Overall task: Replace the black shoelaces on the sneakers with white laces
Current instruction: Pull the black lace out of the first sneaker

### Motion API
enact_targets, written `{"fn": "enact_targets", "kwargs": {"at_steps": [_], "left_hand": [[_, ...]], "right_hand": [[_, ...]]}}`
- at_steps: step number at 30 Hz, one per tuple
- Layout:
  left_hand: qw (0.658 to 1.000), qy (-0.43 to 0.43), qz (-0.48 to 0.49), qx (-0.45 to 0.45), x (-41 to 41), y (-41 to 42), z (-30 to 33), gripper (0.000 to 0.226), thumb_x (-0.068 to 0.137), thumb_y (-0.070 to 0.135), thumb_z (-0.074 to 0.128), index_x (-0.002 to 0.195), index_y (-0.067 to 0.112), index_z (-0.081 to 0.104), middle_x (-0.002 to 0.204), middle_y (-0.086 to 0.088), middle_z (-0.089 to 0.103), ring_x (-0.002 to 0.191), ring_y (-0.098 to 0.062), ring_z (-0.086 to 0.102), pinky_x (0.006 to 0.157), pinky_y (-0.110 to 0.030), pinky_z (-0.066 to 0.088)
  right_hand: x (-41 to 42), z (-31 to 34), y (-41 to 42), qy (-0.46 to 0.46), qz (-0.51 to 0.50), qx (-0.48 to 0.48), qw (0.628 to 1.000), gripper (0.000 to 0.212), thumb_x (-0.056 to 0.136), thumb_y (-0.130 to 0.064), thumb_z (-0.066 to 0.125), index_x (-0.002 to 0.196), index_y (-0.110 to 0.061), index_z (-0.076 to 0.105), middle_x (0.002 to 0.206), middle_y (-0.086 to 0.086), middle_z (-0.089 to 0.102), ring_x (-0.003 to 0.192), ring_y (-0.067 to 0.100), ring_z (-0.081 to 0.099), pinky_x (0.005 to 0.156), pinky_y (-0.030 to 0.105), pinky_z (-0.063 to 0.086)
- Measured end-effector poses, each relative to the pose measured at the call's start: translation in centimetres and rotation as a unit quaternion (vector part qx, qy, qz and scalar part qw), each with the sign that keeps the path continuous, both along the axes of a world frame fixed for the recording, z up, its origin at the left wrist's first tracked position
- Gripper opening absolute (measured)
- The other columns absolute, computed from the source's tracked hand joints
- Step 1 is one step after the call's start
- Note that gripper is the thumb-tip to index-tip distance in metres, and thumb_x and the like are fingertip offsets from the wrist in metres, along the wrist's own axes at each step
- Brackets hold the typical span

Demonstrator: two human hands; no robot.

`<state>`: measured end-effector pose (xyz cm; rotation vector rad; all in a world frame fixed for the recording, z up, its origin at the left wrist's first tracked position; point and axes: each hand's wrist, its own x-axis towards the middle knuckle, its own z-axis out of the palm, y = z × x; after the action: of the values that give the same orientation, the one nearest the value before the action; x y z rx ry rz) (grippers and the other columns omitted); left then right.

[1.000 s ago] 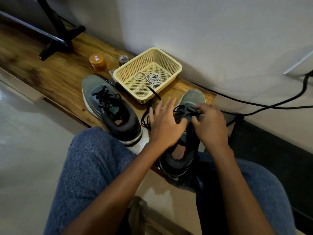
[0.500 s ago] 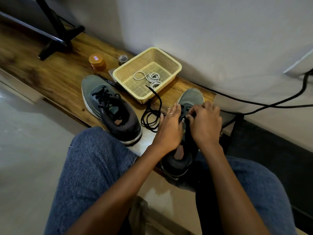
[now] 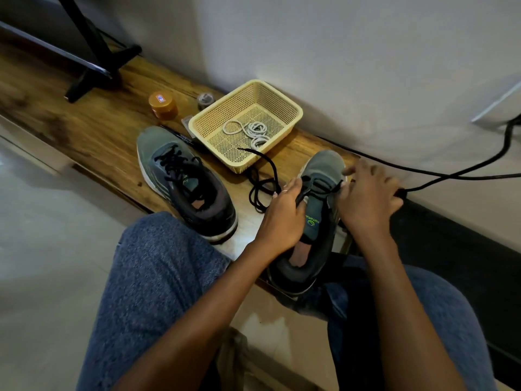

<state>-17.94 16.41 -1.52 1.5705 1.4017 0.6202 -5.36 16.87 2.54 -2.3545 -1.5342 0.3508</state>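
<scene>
**Black lace coming out of the right-hand sneaker, eyelet by eyelet**

Nearest are the person's two knees in blue jeans, with both forearms reaching forward over them to the sneaker being worked on, which lies heel-near and toe-far at the near right edge of the wooden tabletop. Half a second ago the two hands were bunched close together over the middle of the shoe; now they have drawn apart, the tongue with its green logo shows between them, and only a few crossings of black lace remain near the toe. I judge the unlacing of this shoe to be well along, though not finished.

The left hand has its fingers curled round the left side of the shoe's upper, apparently pinching a strand of the lace there. The right hand is at the shoe's right side with its fingers partly spread; whether they pinch the lace or only steady the shoe I cannot tell.

The freed lace lies in loose loops on the tabletop just left of the shoe, one end trailing into the yellow basket. The white laces lie coiled in that basket, untouched. Left of it stands the second sneaker, still fully laced in black. Farther off are an orange-lidded jar and a black stand.
</scene>
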Motion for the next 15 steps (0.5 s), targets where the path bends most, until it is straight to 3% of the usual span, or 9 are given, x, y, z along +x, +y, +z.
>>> {"fn": "enact_targets", "kwargs": {"at_steps": [5, 8, 15], "left_hand": [[1.000, 0.003, -0.009, 0.015, -0.2, 0.0, -0.2, 0.052, 0.101, 0.010, 0.043, 0.149, 0.003, 0.027, 0.156, -0.009, 0.028, 0.145, -0.018, 0.022, 0.120, -0.040, 0.019], [1.000, 0.011, -0.010, 0.013, -0.1, 0.0, -0.2, 0.052, 0.101, 0.010, 0.042, 0.150, 0.004, 0.026, 0.157, -0.008, 0.025, 0.146, -0.017, 0.021, 0.120, -0.033, 0.017], [1.000, -0.007, 0.004, -0.005, 0.1, 0.1, 0.0, 0.050, 0.101, 0.007, 0.041, 0.149, 0.005, 0.028, 0.156, -0.007, 0.029, 0.145, -0.016, 0.023, 0.114, -0.020, 0.017]], "right_hand": [[-1.7, -0.2, -0.3, -0.034, 0.123, -0.030, 0.991, 0.026, 0.093, -0.031, 0.055, 0.118, -0.026, 0.060, 0.135, 0.003, 0.043, 0.125, 0.029, 0.027, 0.093, 0.043, 0.025], [-2.0, -0.4, -0.5, -0.046, 0.111, -0.043, 0.992, 0.021, 0.092, -0.032, 0.058, 0.111, -0.024, 0.064, 0.132, 0.003, 0.045, 0.125, 0.029, 0.027, 0.092, 0.043, 0.025], [-1.9, -0.8, -0.4, -0.047, 0.052, 0.033, 0.997, 0.014, 0.093, -0.026, 0.058, 0.103, -0.021, 0.065, 0.130, 0.003, 0.046, 0.120, 0.028, 0.033, 0.090, 0.043, 0.024]]}}
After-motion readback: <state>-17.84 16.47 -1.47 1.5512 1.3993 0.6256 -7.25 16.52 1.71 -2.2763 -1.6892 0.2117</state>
